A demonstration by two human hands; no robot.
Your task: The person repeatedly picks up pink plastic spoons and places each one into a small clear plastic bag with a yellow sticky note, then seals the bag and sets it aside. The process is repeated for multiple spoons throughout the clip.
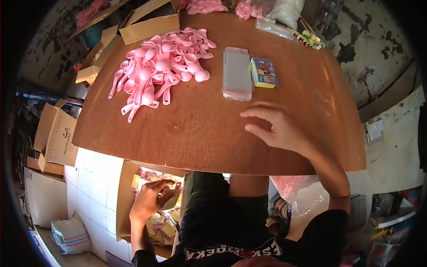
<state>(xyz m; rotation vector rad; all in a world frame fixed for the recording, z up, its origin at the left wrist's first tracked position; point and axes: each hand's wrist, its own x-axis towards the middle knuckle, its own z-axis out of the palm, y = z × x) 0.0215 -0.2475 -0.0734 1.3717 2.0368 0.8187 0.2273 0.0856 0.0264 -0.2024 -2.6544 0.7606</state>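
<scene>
My right hand (278, 129) hovers over the brown table, thumb and fingers apart, with nothing between them. It is nearest to a stack of clear plastic sleeves (237, 73) and a small stack of colourful printed cards (264, 72) just beyond it. Below the table's front edge, my left hand (150, 199) is over an open cardboard box (125, 200) of small yellow-and-pink packets (162, 229). Its thumb and index finger are parted. A pale yellowish packet (172, 200) is right under the fingers; whether they touch it is unclear. A heap of pink plastic spoons (162, 64) lies on the table's left side.
Open cardboard boxes stand at the table's far left edge (149, 29) and on the left (57, 135). Clear plastic bags (275, 29) and more pink pieces (204, 6) lie along the far edge. A white sack (70, 233) sits on the tiled floor.
</scene>
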